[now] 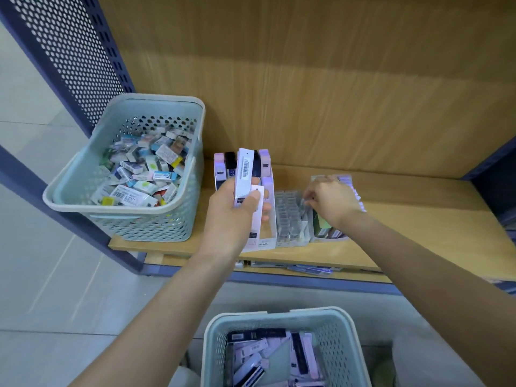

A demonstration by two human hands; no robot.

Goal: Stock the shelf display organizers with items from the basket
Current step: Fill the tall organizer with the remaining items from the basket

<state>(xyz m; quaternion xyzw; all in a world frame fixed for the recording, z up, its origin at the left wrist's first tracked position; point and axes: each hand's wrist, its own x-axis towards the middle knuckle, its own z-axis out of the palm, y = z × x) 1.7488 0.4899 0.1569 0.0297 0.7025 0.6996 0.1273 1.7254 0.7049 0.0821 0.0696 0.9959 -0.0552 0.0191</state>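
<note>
— At the front edge of the shelf [418,233], before the white organizer [270,219]: gripping a few long boxes [244,171] upright in the left hand [234,219], thumb pressed across them.
— And the right hand [332,199]?
— Down over the clear organizer [290,216] just beside, fingers curled, blurred; cannot tell whether holding anything.
— Risks?
— Likely slipping of one box from so loose a fan; toppling the upright boxes [220,169] behind while sliding in. Plenty more in the basket [307,310] below.

The wooden shelf [405,219] carries a pale blue basket [145,227] of small boxes [139,174] at its left end. Beside it, side by side at the front edge, stand a white organizer [268,238] holding upright long boxes [220,169], a clear divided organizer [291,222] and a third organizer [328,233].
</note>
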